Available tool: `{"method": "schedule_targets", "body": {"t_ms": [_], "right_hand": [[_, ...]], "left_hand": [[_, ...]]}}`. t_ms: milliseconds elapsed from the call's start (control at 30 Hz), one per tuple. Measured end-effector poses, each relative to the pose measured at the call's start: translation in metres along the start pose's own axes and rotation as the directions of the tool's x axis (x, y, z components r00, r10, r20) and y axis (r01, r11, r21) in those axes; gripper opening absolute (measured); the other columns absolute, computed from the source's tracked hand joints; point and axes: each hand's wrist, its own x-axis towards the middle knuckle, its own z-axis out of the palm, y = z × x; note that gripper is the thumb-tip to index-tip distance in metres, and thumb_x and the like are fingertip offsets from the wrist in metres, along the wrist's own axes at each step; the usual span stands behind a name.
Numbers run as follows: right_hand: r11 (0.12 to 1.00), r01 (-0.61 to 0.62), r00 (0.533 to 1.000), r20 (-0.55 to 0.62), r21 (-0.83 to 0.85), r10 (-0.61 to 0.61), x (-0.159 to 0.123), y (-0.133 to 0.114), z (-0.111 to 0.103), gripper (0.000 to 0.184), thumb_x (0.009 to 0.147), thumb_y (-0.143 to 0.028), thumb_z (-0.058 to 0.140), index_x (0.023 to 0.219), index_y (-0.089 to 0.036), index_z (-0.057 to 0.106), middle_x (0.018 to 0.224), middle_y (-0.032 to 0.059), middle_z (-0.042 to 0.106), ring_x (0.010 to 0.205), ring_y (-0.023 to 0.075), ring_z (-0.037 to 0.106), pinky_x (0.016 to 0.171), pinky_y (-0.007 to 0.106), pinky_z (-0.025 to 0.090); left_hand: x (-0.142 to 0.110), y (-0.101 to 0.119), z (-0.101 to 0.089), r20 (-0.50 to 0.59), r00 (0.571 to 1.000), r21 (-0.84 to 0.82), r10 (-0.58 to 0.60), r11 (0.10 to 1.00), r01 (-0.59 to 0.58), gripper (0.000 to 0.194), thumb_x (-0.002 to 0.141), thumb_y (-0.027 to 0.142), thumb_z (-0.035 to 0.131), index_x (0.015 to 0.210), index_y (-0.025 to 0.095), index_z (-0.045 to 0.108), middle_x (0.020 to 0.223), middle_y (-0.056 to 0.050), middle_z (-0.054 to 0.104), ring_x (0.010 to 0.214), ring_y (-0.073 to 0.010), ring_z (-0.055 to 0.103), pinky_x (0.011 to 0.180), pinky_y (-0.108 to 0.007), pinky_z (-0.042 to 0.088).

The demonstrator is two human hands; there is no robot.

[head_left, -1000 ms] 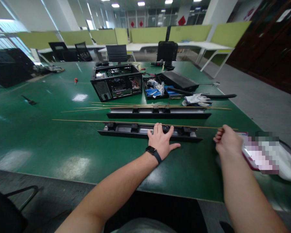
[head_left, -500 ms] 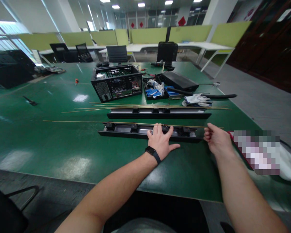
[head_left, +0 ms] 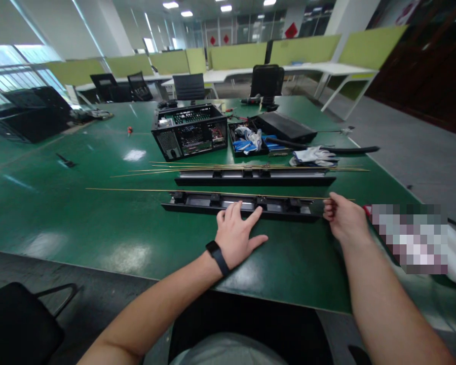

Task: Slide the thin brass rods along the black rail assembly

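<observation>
A long black rail (head_left: 197, 203) with several clips lies across the green table (head_left: 61, 213) in front of me. My left hand (head_left: 237, 234) is open, fingers spread, with the fingertips on the rail's near edge. A thin brass rod (head_left: 137, 190) runs along the rail's far side. My right hand (head_left: 344, 218) is closed in a pinch at the rod's right end, next to the rail's right end. A second black rail (head_left: 254, 177) lies just behind, with several more brass rods (head_left: 167, 168) beyond it.
An open black computer case (head_left: 190, 129) stands mid-table, with a tray of blue parts (head_left: 251, 139), a flat black box (head_left: 285, 126), white gloves (head_left: 313, 156) and a black hose (head_left: 349, 150) to its right. Office chairs and desks stand behind. A bag lies at the right table edge.
My right hand has slid left along the rod toward the rail's end, carrying the rod leftward. My left hand has drawn back from the top of the rail to its near edge.
</observation>
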Motion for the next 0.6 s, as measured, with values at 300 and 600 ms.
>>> {"method": "schedule_targets", "body": {"t_ms": [300, 600], "right_hand": [[1.0, 0.004, 1.0, -0.008, -0.017, -0.004, -0.003, -0.002, 0.0, 0.023, 0.091, -0.013, 0.075, 0.071, -0.016, 0.063, 0.067, 0.0028, 0.064, 0.05, 0.0055, 0.048, 0.038, 0.015, 0.03], [1.0, -0.009, 1.0, -0.017, -0.03, 0.008, -0.007, -0.005, 0.002, 0.025, 0.091, -0.014, 0.078, 0.071, -0.016, 0.063, 0.066, 0.0027, 0.063, 0.051, 0.0061, 0.047, 0.038, 0.015, 0.029]], "left_hand": [[-0.032, -0.08, -0.026, -0.213, 0.836, 0.119, -0.506, 0.836, 0.536, 0.081, 0.103, 0.065, 0.074, 0.172, 0.027, 0.056, 0.178, -0.032, 0.041, 0.163, -0.0499, 0.043, 0.121, -0.07, 0.045], [-0.015, -0.112, -0.02, -0.152, 0.786, 0.127, -0.6, 0.776, 0.617, 0.075, 0.107, 0.061, 0.068, 0.171, 0.024, 0.057, 0.178, -0.031, 0.045, 0.169, -0.0441, 0.039, 0.126, -0.067, 0.043]]}}
